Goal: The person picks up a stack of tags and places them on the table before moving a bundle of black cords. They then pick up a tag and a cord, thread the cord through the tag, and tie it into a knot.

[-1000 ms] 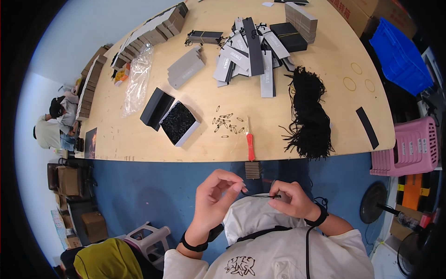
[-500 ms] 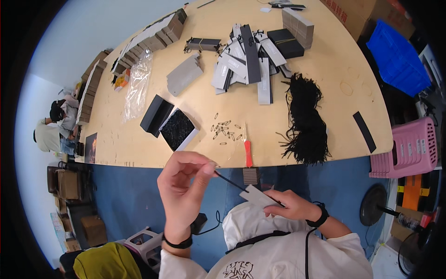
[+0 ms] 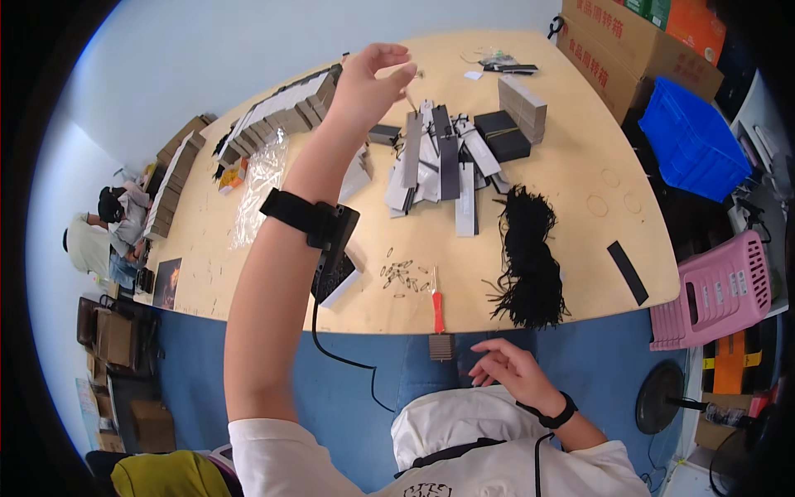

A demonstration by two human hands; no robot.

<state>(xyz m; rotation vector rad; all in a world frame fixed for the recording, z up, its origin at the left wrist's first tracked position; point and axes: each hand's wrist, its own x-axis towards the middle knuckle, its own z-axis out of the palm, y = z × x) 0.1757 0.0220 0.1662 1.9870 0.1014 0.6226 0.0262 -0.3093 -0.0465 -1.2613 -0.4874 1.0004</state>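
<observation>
My left hand (image 3: 377, 87) reaches far over the table, thumb and fingers pinched by the cord of a long grey hang tag (image 3: 411, 153). That tag is over a pile of grey and black tags (image 3: 466, 199); whether it hangs or rests there is hard to tell. Near my lap, my right hand (image 3: 512, 371) is empty, with loosely bent fingers apart. A red-handled pointed tool (image 3: 438, 311) lies at the table's near edge, beside small dark oval loops (image 3: 399, 273). Right of these lies a bundle of black cords (image 3: 530, 261). My left forearm partly hides an open box (image 3: 341, 286).
Stacked grey tags (image 3: 290, 108) line the table's far left, near a clear plastic bag (image 3: 263, 195). A black banded bundle (image 3: 503, 137) and a grey stack (image 3: 523, 108) stand behind the pile. A blue crate (image 3: 694, 137) and pink basket (image 3: 716, 290) are at right. Other people (image 3: 103, 232) work at far left.
My left hand has moved from near my lap up and away over the pile, carrying the grey tag. My right hand has let go of the tag. The view has tilted upward.
</observation>
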